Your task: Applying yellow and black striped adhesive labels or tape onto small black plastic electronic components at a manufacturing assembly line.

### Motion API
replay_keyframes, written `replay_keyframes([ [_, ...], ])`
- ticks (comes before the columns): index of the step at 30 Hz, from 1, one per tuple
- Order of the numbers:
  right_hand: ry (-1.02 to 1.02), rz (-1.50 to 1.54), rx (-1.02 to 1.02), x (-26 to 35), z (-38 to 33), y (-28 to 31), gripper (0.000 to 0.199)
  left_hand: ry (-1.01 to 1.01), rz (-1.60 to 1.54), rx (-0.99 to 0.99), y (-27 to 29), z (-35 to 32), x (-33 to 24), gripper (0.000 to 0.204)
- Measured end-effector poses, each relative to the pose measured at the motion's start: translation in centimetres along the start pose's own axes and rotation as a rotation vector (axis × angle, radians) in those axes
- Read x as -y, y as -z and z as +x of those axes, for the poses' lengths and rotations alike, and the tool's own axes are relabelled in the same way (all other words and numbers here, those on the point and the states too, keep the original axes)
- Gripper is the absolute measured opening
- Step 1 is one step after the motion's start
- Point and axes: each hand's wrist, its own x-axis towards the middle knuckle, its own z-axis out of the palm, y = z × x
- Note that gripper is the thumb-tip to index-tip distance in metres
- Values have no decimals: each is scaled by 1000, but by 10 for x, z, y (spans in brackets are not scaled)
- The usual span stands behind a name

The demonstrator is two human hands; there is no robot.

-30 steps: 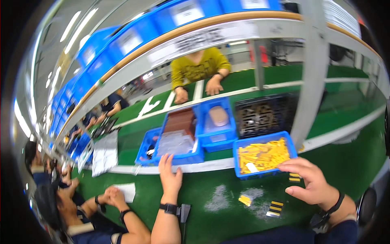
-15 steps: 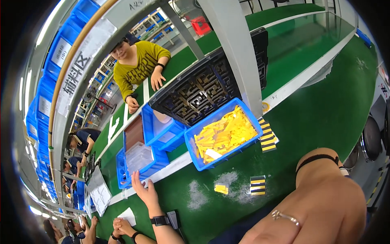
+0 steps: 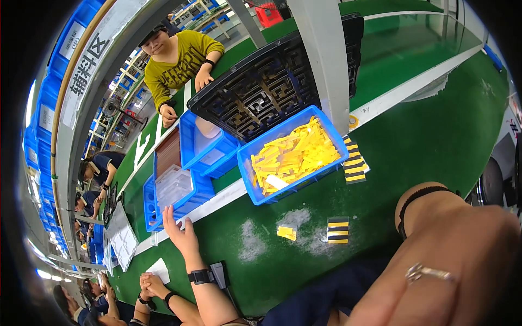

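Observation:
My left hand (image 3: 182,234) is stretched out with its fingers apart, holding nothing. It is at the near edge of a blue bin (image 3: 200,196) with clear plastic pieces in it; whether they touch, I cannot tell. A dark watch is on that wrist. My right hand (image 3: 435,271), with a ring and a black wristband, looms close at the lower right. Its fingers are blurred or cut off by the frame. Between the hands lie a small stack of yellow strips (image 3: 286,232) and a card with black and yellow stripes (image 3: 337,231), amid whitish scuffs on the green table.
A blue bin (image 3: 244,163) full of yellow strips stands beyond, with more striped cards (image 3: 355,163) beside it. Behind it leans a black lattice tray (image 3: 261,89) by a grey post (image 3: 326,60). A person's clasped hands (image 3: 152,285) rest at left; another person (image 3: 182,62) stands opposite.
The whole view has shifted, so the table and bins sit higher and slightly left. My right hand looks larger and farther right. My left hand remains open by the bin.

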Motion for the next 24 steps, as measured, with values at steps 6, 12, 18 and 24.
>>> replay_keyframes([
  [6, -17, 1, 83, 12, 15, 11, 12, -18, -12, -10, -2, -1, -4, 57],
  [12, -8, 41, 213, 16, 12, -5, 12, -2, -3, -21, 1, -3, 1, 59],
  [18, 5, -9, 346, 39, 23, -7, 12, -21, -7, -23, 0, -1, 0, 59],
  [24, -48, -93, 467, 80, 45, -11, 11, 17, -82, -13, -1, -2, -5, 60],
])
